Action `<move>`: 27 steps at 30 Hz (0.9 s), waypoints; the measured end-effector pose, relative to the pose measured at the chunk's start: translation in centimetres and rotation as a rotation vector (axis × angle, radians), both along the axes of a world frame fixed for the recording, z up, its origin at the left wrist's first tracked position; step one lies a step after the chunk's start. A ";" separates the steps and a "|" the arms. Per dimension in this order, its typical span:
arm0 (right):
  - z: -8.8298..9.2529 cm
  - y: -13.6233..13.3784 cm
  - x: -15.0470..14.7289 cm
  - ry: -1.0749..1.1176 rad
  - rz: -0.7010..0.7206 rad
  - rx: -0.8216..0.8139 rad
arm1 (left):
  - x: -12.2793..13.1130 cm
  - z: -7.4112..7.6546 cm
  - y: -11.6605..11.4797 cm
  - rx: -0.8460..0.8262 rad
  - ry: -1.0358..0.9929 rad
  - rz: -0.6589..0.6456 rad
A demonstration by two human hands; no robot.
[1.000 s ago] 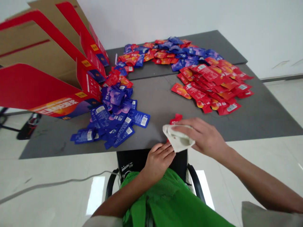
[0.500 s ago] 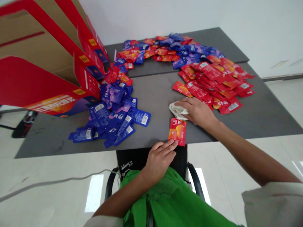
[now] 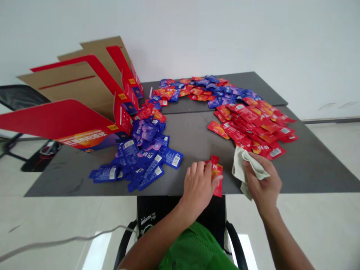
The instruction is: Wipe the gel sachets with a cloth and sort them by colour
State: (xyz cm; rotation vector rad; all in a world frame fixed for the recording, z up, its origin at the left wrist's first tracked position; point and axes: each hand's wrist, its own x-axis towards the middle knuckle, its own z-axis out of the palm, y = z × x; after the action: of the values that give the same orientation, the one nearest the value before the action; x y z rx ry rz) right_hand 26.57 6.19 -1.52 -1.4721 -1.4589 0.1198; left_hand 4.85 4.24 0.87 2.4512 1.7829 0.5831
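Note:
A single red packet [image 3: 218, 190] with orange fruit printing lies at the table's near edge. My left hand [image 3: 198, 186] is over its left side, fingers curled and thumb against the printed face, hiding part of it. In my right hand [image 3: 266, 183] a crumpled white cloth [image 3: 239, 167] is gripped, just right of the packet and slightly above the tabletop. Beyond that hand lies a heap of red packets [image 3: 253, 123]. Blue packets [image 3: 143, 159] are piled on the left side of the table.
Open red cardboard boxes [image 3: 67, 120] stand along the left of the grey table [image 3: 191, 131]. Mixed red and blue packets [image 3: 205, 88] curve across the back. Below the near edge is a black chair [image 3: 180, 213], and a grey cable [image 3: 70, 239] runs at lower left.
My right hand has drawn the cloth off the red packet, to the right and nearer me. My left hand has moved up the packet and curled round its side. The view has tilted up.

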 end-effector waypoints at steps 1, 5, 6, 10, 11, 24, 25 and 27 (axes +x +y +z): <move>-0.4 -0.5 0.1 0.045 -0.026 -0.015 | 0.5 -0.1 0.3 0.005 0.027 0.012; -1.2 -1.2 0.2 0.118 -0.046 -0.035 | 2.1 -0.5 1.0 0.045 0.142 0.020; -1.2 -1.2 0.2 0.116 -0.044 -0.029 | 2.5 -0.3 1.2 0.047 0.183 0.018; -1.2 -1.0 0.2 0.103 -0.039 -0.013 | 4.0 1.0 2.2 -0.102 0.344 -0.025; -1.2 -0.9 0.3 0.103 -0.040 -0.017 | 4.3 1.6 2.5 -0.178 0.368 -0.031; -1.4 -0.5 0.3 0.161 -0.019 -0.033 | 1.7 6.6 3.3 -0.459 0.320 0.019; -1.5 -0.5 0.4 0.165 -0.016 -0.029 | 1.3 6.6 3.5 -0.438 0.316 0.019; -1.5 -0.5 0.5 0.167 0.007 -0.020 | 0.4 6.9 3.9 -0.397 0.300 0.001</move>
State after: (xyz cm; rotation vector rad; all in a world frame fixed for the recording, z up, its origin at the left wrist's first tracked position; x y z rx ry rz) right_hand 27.04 5.66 -3.06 -1.4377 -1.3311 0.2557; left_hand 5.27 8.18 7.72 2.3445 1.7802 -0.1429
